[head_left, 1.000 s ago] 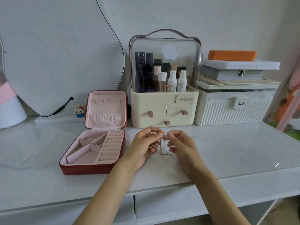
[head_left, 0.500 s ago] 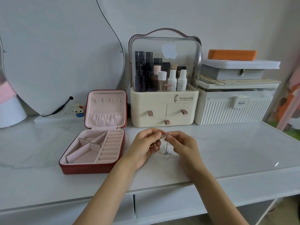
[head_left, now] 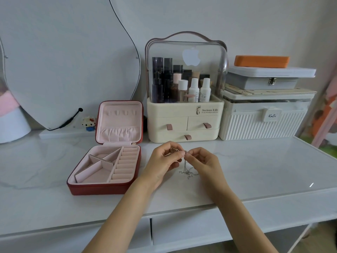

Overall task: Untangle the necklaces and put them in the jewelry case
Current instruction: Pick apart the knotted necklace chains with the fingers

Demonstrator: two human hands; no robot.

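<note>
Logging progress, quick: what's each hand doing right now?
Left hand: pinching the tangled necklaces at the top.
Right hand: pinching the same chains.

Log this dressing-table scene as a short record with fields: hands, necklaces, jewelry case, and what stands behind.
left hand: left hand pinches the chains at their top
right hand: right hand pinches the same bunch, fingertips meeting the left's
necklaces: thin silver tangled necklaces, hanging from the fingers, lower end on the white marble tabletop
jewelry case: red square jewelry case with pink lining, lid upright, no necklace visible inside, left of the hands
behind: cream cosmetics organizer with clear dome; white ribbed storage box
</note>
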